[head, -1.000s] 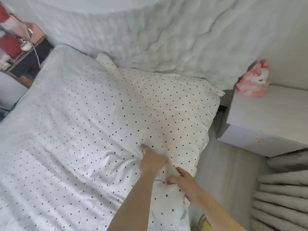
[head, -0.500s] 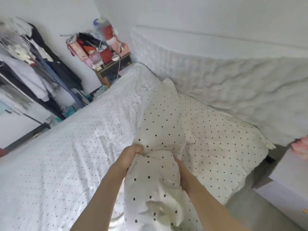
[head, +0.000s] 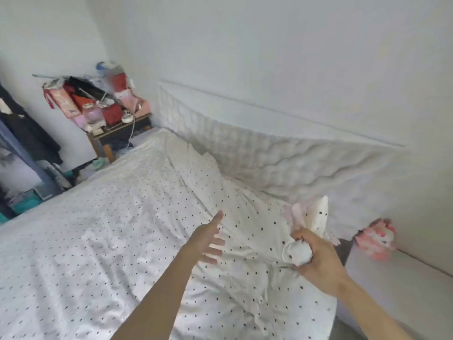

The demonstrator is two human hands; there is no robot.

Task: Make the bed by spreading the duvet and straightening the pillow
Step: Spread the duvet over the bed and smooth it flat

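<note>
So half a second ago both hands were bunching up the dotted cloth; now the left hand [head: 208,240] has let go and hovers flat, fingers spread, just above the duvet [head: 117,241]. The right hand [head: 316,257] is clenched around a wad of the duvet's corner near the bed's right edge, probably to keep tension while the other palm smooths. The duvet covers most of the bed and is rumpled between the two hands. A pillow [head: 316,214] peeks out at the head corner, against the headboard [head: 282,163], just past the right hand.
</note>
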